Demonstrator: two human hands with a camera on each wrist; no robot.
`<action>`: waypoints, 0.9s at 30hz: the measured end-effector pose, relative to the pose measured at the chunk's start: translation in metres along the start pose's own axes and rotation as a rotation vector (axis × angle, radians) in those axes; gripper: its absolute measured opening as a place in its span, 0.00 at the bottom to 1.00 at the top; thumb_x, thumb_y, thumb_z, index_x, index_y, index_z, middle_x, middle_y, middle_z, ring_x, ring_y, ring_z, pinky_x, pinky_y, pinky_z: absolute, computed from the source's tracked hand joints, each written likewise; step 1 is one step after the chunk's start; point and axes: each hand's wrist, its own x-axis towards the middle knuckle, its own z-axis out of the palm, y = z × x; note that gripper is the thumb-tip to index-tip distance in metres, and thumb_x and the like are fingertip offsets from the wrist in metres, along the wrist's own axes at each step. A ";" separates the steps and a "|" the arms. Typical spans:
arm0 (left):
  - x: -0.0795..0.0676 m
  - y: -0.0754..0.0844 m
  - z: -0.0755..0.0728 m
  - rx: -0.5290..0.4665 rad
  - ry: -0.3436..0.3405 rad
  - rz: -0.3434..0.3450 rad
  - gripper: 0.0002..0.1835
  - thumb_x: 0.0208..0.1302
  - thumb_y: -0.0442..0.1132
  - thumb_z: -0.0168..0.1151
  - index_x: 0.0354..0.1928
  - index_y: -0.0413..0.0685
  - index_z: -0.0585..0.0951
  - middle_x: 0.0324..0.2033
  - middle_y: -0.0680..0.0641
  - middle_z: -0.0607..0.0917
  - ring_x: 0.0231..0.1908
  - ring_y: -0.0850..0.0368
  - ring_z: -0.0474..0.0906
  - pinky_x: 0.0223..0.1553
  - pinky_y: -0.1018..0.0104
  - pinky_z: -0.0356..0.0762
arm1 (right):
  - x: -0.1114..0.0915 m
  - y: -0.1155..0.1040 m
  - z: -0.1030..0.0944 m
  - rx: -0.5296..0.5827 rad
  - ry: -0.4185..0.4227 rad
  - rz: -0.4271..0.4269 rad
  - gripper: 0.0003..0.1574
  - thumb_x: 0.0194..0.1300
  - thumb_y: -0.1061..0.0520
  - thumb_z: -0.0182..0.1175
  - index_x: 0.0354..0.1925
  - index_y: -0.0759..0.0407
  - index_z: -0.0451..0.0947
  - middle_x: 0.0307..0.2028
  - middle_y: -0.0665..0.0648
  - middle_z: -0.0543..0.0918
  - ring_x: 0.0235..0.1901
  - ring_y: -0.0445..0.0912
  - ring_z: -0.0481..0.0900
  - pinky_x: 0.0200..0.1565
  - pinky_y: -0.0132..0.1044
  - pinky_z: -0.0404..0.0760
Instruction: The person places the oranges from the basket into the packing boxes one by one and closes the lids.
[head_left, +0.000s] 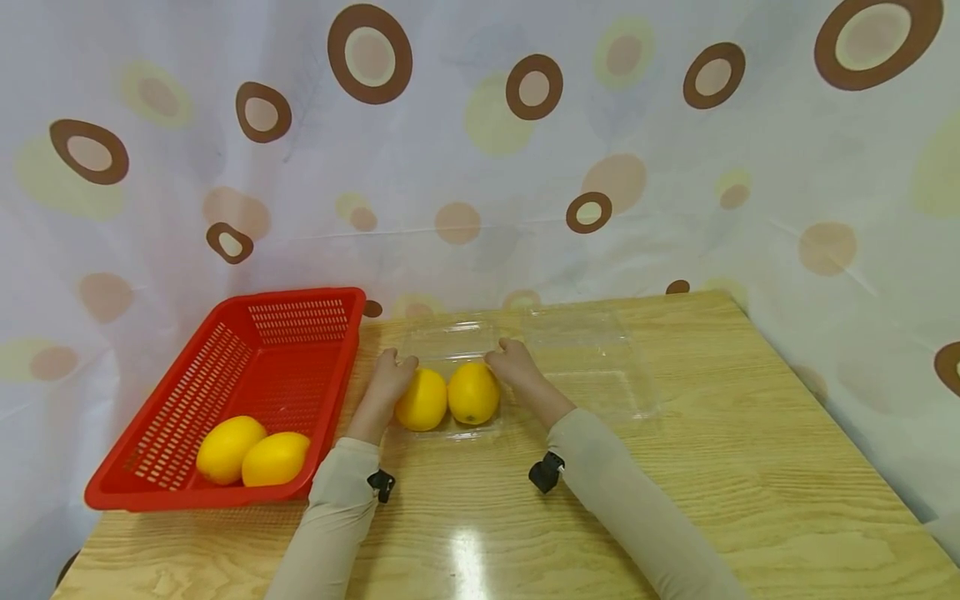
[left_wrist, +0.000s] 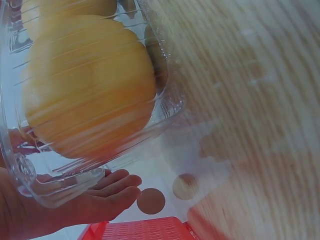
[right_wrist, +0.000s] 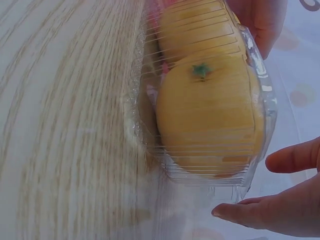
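Note:
A clear plastic clamshell box (head_left: 452, 435) stands on the table with its lid (head_left: 450, 337) raised at the back. Two yellow-orange fruits, a left one (head_left: 422, 402) and a right one (head_left: 474, 393), sit side by side inside. A small green stem mark (right_wrist: 201, 70) shows on one. My left hand (head_left: 388, 379) is at the box's left side, its fingers (left_wrist: 117, 192) fairly straight beside the rim. At the right side is my right hand (head_left: 517, 371); its thumb and fingers (right_wrist: 240, 212) are spread near the box's corner. Whether either hand touches the plastic is unclear.
A red slotted basket (head_left: 345, 358) stands on the left, with two more yellow fruits (head_left: 251, 454) at its near end. Another clear clamshell box (head_left: 600, 392) lies open to the right. A patterned curtain (head_left: 480, 183) hangs behind the wooden table (head_left: 720, 467).

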 end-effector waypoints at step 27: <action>-0.007 0.014 -0.006 -0.142 0.084 0.048 0.35 0.70 0.37 0.49 0.73 0.35 0.48 0.71 0.33 0.54 0.71 0.39 0.49 0.69 0.46 0.47 | -0.002 -0.010 -0.015 0.035 0.029 -0.157 0.41 0.61 0.67 0.48 0.72 0.71 0.49 0.68 0.69 0.60 0.70 0.61 0.54 0.66 0.50 0.60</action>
